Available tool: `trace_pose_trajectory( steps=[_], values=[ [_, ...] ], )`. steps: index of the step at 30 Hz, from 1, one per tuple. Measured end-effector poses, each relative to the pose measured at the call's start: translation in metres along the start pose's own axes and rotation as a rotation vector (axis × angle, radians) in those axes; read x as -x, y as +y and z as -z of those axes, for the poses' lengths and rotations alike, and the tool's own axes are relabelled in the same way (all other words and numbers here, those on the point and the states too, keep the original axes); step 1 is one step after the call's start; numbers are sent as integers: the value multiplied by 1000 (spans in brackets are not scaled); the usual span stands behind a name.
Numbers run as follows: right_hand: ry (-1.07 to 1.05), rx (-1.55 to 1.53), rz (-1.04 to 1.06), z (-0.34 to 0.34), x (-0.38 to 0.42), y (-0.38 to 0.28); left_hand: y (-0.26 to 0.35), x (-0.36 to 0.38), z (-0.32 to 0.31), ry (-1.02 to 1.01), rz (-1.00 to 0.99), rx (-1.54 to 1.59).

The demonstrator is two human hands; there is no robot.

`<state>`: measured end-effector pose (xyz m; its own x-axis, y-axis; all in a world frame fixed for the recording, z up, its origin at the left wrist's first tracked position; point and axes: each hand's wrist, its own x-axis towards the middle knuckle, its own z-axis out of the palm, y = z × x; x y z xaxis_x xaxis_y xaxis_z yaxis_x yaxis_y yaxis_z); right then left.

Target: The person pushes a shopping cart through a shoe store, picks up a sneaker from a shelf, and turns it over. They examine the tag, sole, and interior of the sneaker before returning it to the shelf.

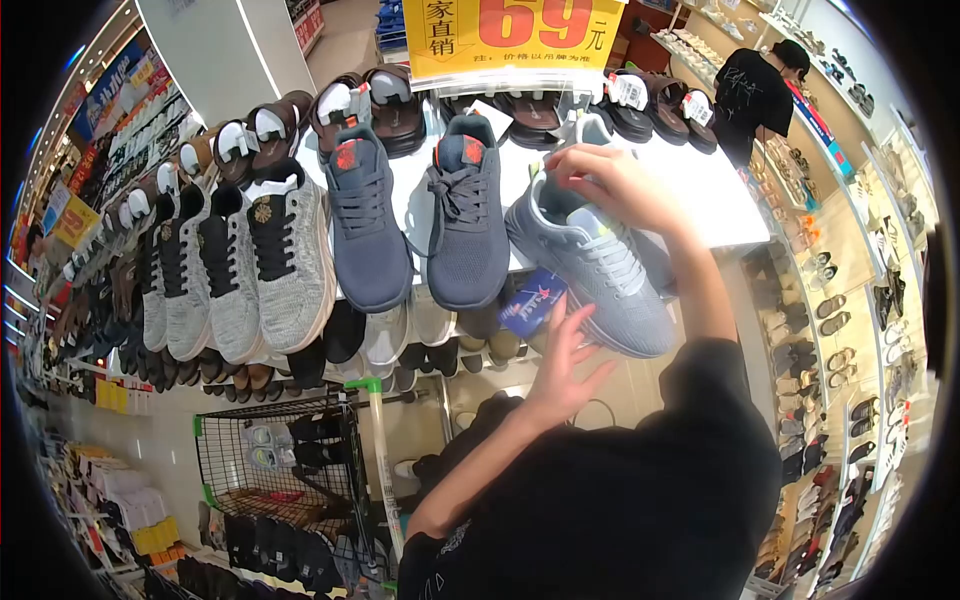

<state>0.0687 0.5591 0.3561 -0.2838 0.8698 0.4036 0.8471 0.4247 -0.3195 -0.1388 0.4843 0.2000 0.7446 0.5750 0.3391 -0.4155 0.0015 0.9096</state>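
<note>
A light grey-blue sneaker [605, 265] with pale laces is tilted at the right end of the shoe row, toe toward me. My right hand [610, 185] is at its heel collar, fingers curled and closed on the shoe's edge. Below the shoe, my left hand [562, 375] has its fingers spread, fingertips close to the sole and to a blue tag [533, 302] hanging by the shoe's side. Whether they touch the tag is unclear. Dark blue sneakers [468, 235] stand to the left, beside grey knit sneakers [290, 275] with black tongues.
Behind the sneakers are brown sandals [395, 100] and a yellow price sign [515, 40] on the white display [715, 195]. A shopping cart [280, 465] with shoes inside stands below left. A person in black [755, 95] is at the shelves on the right.
</note>
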Motion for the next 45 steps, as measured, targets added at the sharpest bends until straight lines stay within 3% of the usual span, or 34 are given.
trace_pose_trajectory(
  steps=[9, 12, 13, 15, 17, 19, 20, 27, 31, 35, 37, 39, 41, 44, 45],
  values=[
    [-43, 161, -156, 16, -7, 10, 2, -17, 13, 185, -104, 37],
    [87, 402, -66, 24, -10, 28, -2, -25, 20, 437, -66, 233],
    [88, 400, -64, 23, -6, 32, -3, -24, 23, 438, -67, 231],
    [-142, 340, -230, 22, 0, 37, -4, -20, 31, 450, 17, 51],
    [-200, 298, -227, 23, 1, 38, 8, -9, 39, 435, 6, -129],
    [-195, 186, -204, 25, -2, 41, 4, 7, 52, 120, 284, -95],
    [-194, 187, -199, 24, -3, 40, 2, 16, 59, 64, 345, -85],
    [-387, 380, -538, 19, -11, 30, -22, 67, 87, 142, 445, -49],
    [-668, 131, -626, 39, -37, 28, -39, 85, 87, 144, 475, -37],
    [-748, 45, -717, 30, -55, 37, -45, 93, 83, 162, 481, 47],
    [-692, 74, -641, 14, -46, 55, -44, 95, 81, 172, 474, 71],
    [-455, 94, -728, 7, -38, 49, -41, 96, 84, 206, 465, 87],
    [-100, 227, -588, -7, -18, 50, -39, 99, 87, 233, 468, 84],
    [-192, 182, -741, 6, 4, 26, -35, 105, 88, 273, 486, 92],
    [-95, 165, -713, 7, 16, 22, -34, 106, 89, 287, 491, 101]
  ],
)
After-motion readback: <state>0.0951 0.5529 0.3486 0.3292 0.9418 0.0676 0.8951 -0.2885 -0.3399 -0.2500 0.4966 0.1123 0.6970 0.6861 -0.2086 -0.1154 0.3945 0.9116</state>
